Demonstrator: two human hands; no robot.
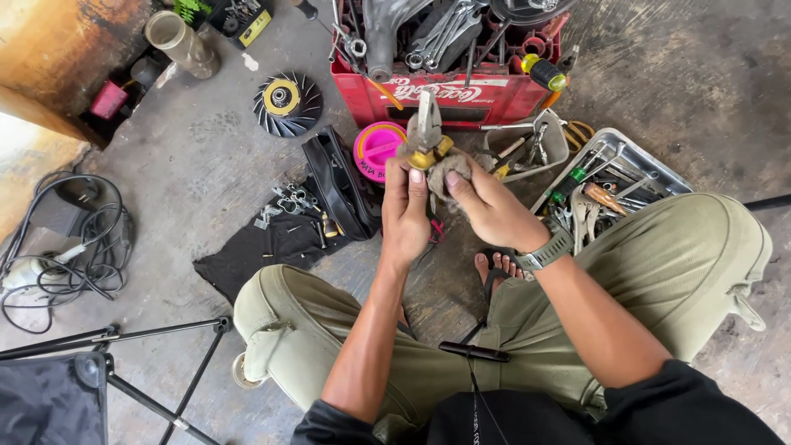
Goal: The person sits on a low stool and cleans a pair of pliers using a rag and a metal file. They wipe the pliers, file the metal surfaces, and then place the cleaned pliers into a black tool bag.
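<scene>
The left hand (405,216) was closed around the yellow-collared grey steel pliers (426,132), held upright above the red plastic tool crate (461,97), while the right hand (486,206) pinched a soft grimy rag (449,170) against them; they looked stiff, weighty, probably greasy, best gripped at the handles.

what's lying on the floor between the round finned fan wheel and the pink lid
In the head view, a long black pouch-like case lies slanted between the finned wheel and the pink lid, its lower end beside the black cloth.
</scene>
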